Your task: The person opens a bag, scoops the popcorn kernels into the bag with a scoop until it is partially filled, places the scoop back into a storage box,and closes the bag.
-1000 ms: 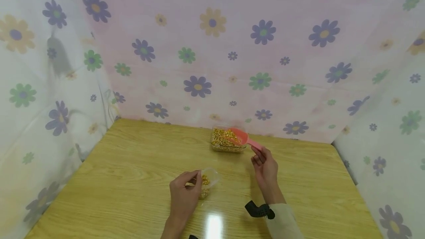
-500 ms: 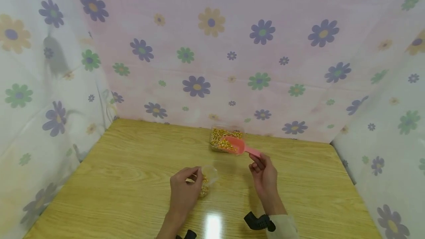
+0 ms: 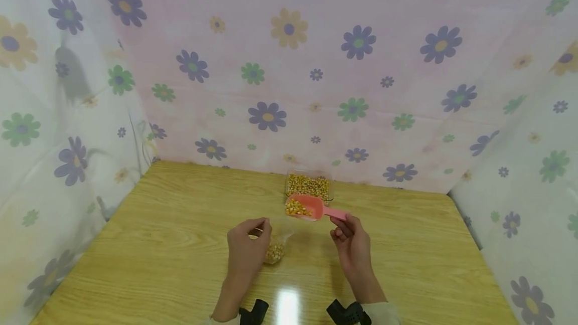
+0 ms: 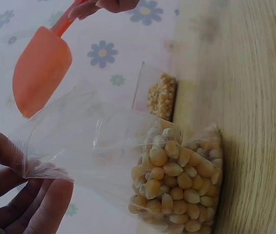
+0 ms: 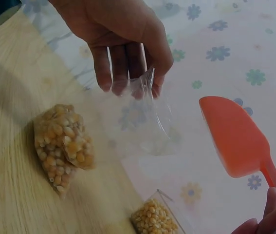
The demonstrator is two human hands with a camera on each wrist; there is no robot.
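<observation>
My left hand (image 3: 248, 247) pinches the top edge of a clear plastic bag (image 4: 99, 141), which stands on the table with corn kernels (image 4: 174, 187) filling its lower part. The bag's mouth gapes towards the right. In my right hand (image 3: 355, 245) is the handle of a pink-red scoop (image 3: 311, 207), gripped between thumb and fingers. Several corn kernels lie in the scoop's bowl, seen from above in the head view. It hovers above the table, between the bag and a clear rectangular container (image 3: 331, 189) of corn. Both wrist views show only the scoop's outside.
The wood-grain table (image 3: 189, 204) carries the bag and the container, the latter near the back edge. A flower-printed cloth (image 3: 289, 74) hangs behind the table and along both sides. Each wrist wears a black camera mount (image 3: 348, 312).
From over the container, the loaded scoop has come nearer and left towards the bag. My left hand has shifted slightly, still holding the bag's edge.
</observation>
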